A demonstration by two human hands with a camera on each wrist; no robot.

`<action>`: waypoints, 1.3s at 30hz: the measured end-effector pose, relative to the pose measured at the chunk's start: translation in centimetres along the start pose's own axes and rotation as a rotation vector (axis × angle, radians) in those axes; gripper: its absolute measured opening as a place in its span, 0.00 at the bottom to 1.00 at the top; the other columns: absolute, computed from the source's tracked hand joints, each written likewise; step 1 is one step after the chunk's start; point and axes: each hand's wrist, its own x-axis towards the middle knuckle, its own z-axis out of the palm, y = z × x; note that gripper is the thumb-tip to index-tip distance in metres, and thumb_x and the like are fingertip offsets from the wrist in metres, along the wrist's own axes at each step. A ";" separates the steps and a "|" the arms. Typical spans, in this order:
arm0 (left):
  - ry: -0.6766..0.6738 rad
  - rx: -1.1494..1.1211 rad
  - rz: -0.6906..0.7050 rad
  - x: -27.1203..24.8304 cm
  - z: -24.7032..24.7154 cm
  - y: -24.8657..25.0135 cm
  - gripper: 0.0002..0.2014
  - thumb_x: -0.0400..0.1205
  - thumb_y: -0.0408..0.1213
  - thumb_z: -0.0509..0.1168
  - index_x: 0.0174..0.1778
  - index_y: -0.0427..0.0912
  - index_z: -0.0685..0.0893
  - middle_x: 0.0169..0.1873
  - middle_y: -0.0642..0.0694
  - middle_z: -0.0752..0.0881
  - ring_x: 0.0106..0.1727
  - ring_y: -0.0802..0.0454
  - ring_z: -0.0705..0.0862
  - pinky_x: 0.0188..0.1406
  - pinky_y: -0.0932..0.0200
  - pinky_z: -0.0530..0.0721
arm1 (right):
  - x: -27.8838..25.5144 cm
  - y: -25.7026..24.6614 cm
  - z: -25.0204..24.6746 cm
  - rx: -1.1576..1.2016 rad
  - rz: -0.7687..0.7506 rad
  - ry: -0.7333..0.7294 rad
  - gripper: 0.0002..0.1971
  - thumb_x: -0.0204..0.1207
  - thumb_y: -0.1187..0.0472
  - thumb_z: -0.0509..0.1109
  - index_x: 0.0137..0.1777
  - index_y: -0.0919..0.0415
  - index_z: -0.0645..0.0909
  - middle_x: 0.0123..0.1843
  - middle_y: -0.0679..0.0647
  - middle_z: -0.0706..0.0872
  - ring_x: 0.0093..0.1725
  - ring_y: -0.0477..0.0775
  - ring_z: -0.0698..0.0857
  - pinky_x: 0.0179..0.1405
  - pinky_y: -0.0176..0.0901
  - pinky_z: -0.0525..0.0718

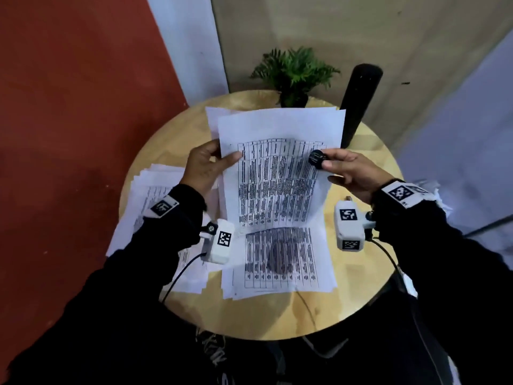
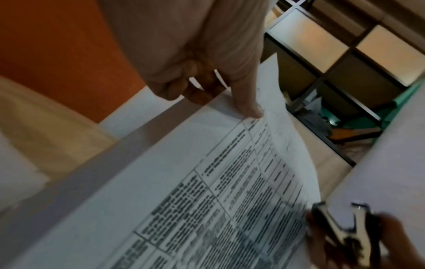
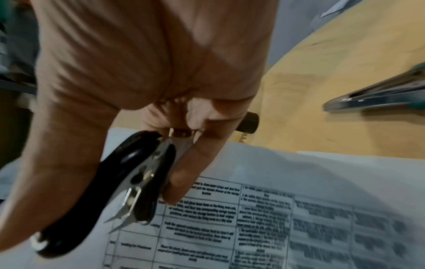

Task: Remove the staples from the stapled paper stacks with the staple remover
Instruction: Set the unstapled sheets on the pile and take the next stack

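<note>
Staple remover (image 3: 128,183) prongs plain at right wrist, head view black blob

head: looks down over round wooden surface (image 1: 172,140) | wrists: close along fingers | shared: printed white sheet (image 1: 277,176)

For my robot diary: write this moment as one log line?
left hand: pinches lifted sheet | right hand: grips staple remover | staple: unseen

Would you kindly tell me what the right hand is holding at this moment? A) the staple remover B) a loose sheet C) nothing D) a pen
A: the right hand grips the black staple remover over the printed sheet, which the left hand lifts by its edge.
</note>
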 end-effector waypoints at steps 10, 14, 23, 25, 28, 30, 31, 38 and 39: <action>0.112 0.194 0.213 -0.7 -0.8 4.1 0.07 0.70 0.34 0.77 0.36 0.49 0.87 0.21 0.61 0.81 0.25 0.65 0.71 0.28 0.70 0.68 | -3.0 -7.1 -0.2 0.021 -0.266 -0.076 0.32 0.25 0.38 0.86 0.37 0.42 0.91 0.37 0.37 0.90 0.37 0.31 0.85 0.29 0.20 0.76; 0.037 0.278 0.243 -1.4 -1.2 6.2 0.13 0.70 0.26 0.76 0.49 0.39 0.86 0.34 0.40 0.86 0.30 0.58 0.75 0.37 0.59 0.75 | -4.5 -8.8 -0.1 0.021 -0.316 -0.090 0.32 0.24 0.38 0.86 0.36 0.41 0.90 0.37 0.36 0.90 0.37 0.29 0.84 0.30 0.21 0.75; 0.233 0.131 0.400 -1.9 -2.7 13.2 0.52 0.50 0.56 0.83 0.68 0.52 0.63 0.63 0.46 0.74 0.60 0.54 0.76 0.58 0.70 0.75 | -7.4 -11.4 -0.6 0.055 -0.388 -0.122 0.33 0.25 0.40 0.87 0.37 0.44 0.91 0.39 0.40 0.91 0.37 0.33 0.86 0.31 0.22 0.81; 0.191 0.052 0.419 -2.0 -2.7 16.0 0.46 0.51 0.54 0.82 0.64 0.57 0.69 0.58 0.50 0.79 0.59 0.57 0.79 0.60 0.63 0.79 | -7.9 -11.9 -0.5 0.048 -0.396 -0.148 0.32 0.26 0.41 0.88 0.38 0.45 0.91 0.39 0.41 0.91 0.38 0.33 0.87 0.31 0.23 0.81; 0.162 0.039 0.447 -3.0 -2.5 18.0 0.24 0.60 0.40 0.83 0.48 0.56 0.81 0.41 0.65 0.84 0.43 0.67 0.81 0.49 0.61 0.82 | -8.6 -12.1 -0.2 0.044 -0.400 -0.168 0.32 0.25 0.42 0.88 0.37 0.45 0.91 0.38 0.41 0.91 0.37 0.34 0.87 0.31 0.23 0.82; 0.146 0.039 0.495 -3.5 -2.6 18.2 0.19 0.65 0.32 0.81 0.43 0.54 0.83 0.34 0.71 0.84 0.39 0.68 0.80 0.44 0.65 0.79 | -8.8 -11.8 0.0 0.045 -0.396 -0.165 0.32 0.25 0.42 0.88 0.36 0.45 0.91 0.37 0.41 0.90 0.36 0.34 0.87 0.31 0.24 0.82; 0.123 0.050 0.502 -3.6 -2.7 18.2 0.18 0.66 0.29 0.80 0.43 0.53 0.83 0.32 0.72 0.84 0.38 0.70 0.80 0.42 0.68 0.78 | -8.9 -11.6 0.1 0.044 -0.392 -0.161 0.32 0.24 0.42 0.88 0.36 0.45 0.91 0.38 0.41 0.90 0.37 0.35 0.87 0.31 0.25 0.83; -0.043 0.128 0.382 -3.9 -2.6 18.3 0.09 0.64 0.36 0.74 0.37 0.53 0.86 0.29 0.63 0.87 0.35 0.64 0.83 0.40 0.66 0.80 | -9.5 -10.6 0.9 0.006 -0.391 -0.078 0.33 0.26 0.40 0.87 0.38 0.45 0.90 0.41 0.39 0.90 0.39 0.33 0.86 0.27 0.24 0.79; -0.058 0.128 0.376 -4.0 -2.5 18.3 0.08 0.65 0.37 0.74 0.37 0.53 0.86 0.30 0.62 0.88 0.35 0.64 0.83 0.41 0.65 0.80 | -9.6 -10.8 1.2 -0.025 -0.417 -0.027 0.32 0.30 0.41 0.87 0.39 0.46 0.90 0.40 0.37 0.90 0.37 0.32 0.85 0.27 0.24 0.78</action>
